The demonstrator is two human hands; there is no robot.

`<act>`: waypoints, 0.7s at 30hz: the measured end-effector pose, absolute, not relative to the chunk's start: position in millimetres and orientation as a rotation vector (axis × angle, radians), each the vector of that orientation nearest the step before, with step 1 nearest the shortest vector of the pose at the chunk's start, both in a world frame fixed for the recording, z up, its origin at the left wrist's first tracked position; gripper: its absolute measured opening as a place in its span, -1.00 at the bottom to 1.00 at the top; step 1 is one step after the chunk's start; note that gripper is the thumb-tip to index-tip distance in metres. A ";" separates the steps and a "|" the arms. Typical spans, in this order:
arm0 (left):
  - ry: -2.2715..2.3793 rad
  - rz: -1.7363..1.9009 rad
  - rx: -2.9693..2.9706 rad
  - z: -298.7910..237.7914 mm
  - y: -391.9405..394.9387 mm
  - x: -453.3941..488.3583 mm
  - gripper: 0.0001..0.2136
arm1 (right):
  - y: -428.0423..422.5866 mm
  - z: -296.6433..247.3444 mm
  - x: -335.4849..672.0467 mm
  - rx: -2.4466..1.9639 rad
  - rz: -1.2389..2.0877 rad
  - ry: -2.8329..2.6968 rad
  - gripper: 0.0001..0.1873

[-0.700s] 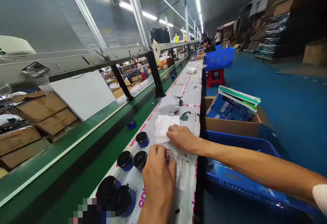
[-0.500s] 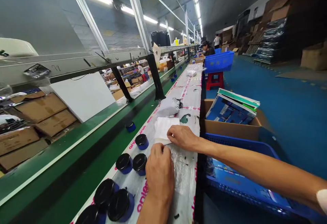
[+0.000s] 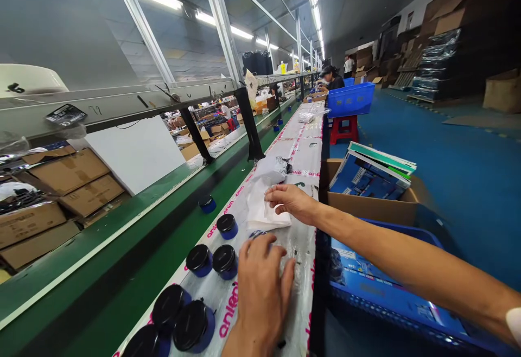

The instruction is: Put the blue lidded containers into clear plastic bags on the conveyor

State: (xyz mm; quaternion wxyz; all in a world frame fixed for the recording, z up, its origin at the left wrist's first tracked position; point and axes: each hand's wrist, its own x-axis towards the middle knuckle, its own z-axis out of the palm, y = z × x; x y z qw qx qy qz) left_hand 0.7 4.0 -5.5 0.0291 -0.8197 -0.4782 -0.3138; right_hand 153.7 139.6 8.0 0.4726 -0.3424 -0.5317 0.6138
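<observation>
White sheets sit mid-frame on the table, right hand curled at them, can't tell if it's pinching one. Left hand, lower middle, has fingers loosely spread, can't tell if it's got anything. I'd lift one sheet gently by its edge. They look thin and creased; jars lower left are squat, smooth, black-lidded

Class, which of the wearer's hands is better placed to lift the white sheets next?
Probably the right hand: its fingers are at the white sheets. The left hand is nearer the camera, beside the black-topped blue containers.
</observation>
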 end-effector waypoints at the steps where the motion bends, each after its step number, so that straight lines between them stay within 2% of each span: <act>1: -1.606 -1.152 -2.487 -0.6 3.6 -3.9 -0.93 | 136.1 11.0 152.3 -0.797 1.540 -1.303 -0.74; 5: -2.233 -1.813 -2.208 24.9 7.7 -25.5 -0.65 | 115.4 19.8 136.9 -0.639 1.716 -1.401 -0.71; 7: -2.356 -2.006 -2.200 35.9 8.9 -36.2 -0.55 | 105.0 21.9 125.1 -0.568 1.804 -1.473 -0.71; 14: -2.445 -2.371 -2.210 37.4 -6.2 -65.2 -0.63 | 90.0 23.8 97.6 -0.428 2.003 -1.588 -0.66; 17: -2.526 -2.316 -2.122 34.9 -12.1 -77.9 -0.61 | 89.0 24.0 94.5 -0.482 1.929 -1.595 -0.64; 21: -2.523 -1.759 -1.997 37.5 -14.3 -92.9 -0.66 | 89.5 20.4 86.5 -0.601 1.638 -1.552 -0.67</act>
